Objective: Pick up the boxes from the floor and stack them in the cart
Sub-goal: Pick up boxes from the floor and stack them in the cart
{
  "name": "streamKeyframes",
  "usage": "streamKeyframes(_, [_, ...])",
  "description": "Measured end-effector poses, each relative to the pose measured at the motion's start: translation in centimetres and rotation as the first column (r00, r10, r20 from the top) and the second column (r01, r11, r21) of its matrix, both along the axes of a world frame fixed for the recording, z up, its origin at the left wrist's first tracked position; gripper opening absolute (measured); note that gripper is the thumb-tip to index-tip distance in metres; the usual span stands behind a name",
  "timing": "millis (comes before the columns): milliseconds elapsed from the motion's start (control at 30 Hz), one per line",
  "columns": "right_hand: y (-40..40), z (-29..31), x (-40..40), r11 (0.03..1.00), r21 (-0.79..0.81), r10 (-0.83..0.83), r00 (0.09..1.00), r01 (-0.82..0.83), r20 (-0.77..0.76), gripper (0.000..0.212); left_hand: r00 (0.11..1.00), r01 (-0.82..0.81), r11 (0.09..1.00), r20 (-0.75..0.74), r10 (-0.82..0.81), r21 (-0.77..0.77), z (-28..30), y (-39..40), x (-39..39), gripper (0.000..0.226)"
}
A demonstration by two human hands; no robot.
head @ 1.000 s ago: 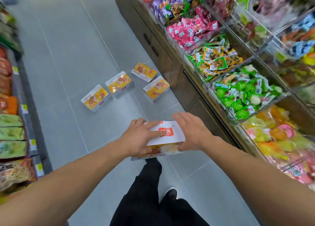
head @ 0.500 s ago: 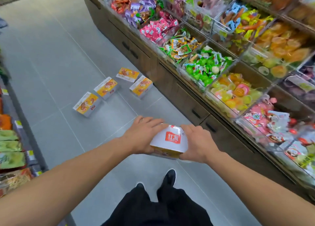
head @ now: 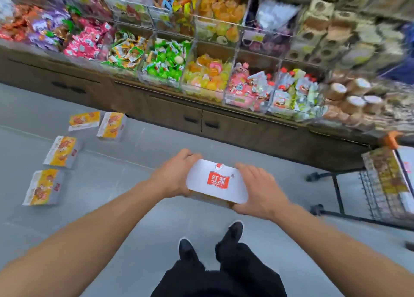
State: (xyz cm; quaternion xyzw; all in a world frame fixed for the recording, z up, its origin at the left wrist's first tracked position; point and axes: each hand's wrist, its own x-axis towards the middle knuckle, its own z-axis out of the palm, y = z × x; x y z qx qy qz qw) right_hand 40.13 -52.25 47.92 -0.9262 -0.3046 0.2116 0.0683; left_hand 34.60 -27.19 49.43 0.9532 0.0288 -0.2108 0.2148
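While both hands curl round its short ends, the white box sits clamped between them at about waist height, its red logo facing up. The left hand grips the left end, fingers wrapped over the far edge; the right hand grips the right end, fingers laid across the top corner and thumb tucked under. Below the box the person's black shoes stand on the grey floor. Off to the left of the left hand, well apart, four yellow boxes lie flat on the floor. To the right of the right hand stands the wire cart with boxes already in it. Beyond the fingers run the snack bins.
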Motion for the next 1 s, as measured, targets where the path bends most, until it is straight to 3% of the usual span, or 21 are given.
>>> streamKeyframes(133, [-9.2, 0.9, -1.9, 0.995, -0.041, -0.093, 0.994, 0.091, -0.051, 0.107, 0.984, 0.17, 0.984, 0.04, -0.173, 0.059, 0.6, -6.9, 2.3, 0.081])
streamKeyframes(333, [-24.3, 0.1, -3.6, 0.929, -0.019, -0.369, 0.925, 0.369, -0.086, 0.108, 0.925, 0.368, 0.927, 0.074, -0.373, 0.073, 0.2, -22.7, 6.7, 0.084])
streamKeyframes(533, [-38.1, 1.0, -2.6, 0.861, 0.08, -0.498, 0.864, 0.503, -0.076, 0.084, 0.878, 0.453, 0.874, 0.081, -0.472, 0.175, -0.4, -38.0, 11.4, 0.092])
streamKeyframes(667, [-46.3, 1.7, -0.3, 0.757, 0.168, -0.62, 0.775, 0.631, -0.118, 0.083, 0.933, 0.322, 0.94, 0.129, -0.335, 0.117, -0.3, -47.0, 15.3, 0.106])
streamKeyframes(767, [-50.4, 2.3, 1.8, 0.672, 0.242, -0.701, 0.707, 0.7, -0.098, 0.087, 0.998, -0.011, 0.979, 0.061, 0.024, -0.205, 0.2, -52.1, 18.1, 0.113])
streamKeyframes(833, [-53.1, 2.5, 3.6, 0.619, 0.278, -0.754, 0.655, 0.734, -0.049, 0.097, 0.968, -0.25, 0.881, -0.103, 0.228, -0.402, -0.2, -55.7, 20.1, 0.104])
streamKeyframes(867, [-54.5, 2.6, 4.7, 0.597, 0.295, -0.774, 0.632, 0.746, -0.032, 0.101, 0.945, -0.326, 0.807, -0.206, 0.256, -0.493, -0.2, -57.6, 20.9, 0.094])
streamKeyframes(933, [-57.7, 2.4, 7.6, 0.552, 0.335, -0.809, 0.588, 0.764, -0.006, 0.102, 0.881, -0.462, 0.619, -0.404, 0.244, -0.634, -0.4, -62.2, 23.6, 0.076])
streamKeyframes(1000, [-59.8, 2.3, 10.0, 0.522, 0.361, -0.834, 0.552, 0.773, 0.024, 0.098, 0.841, -0.533, 0.48, -0.5, 0.208, -0.697, 0.2, -65.7, 25.6, 0.06])
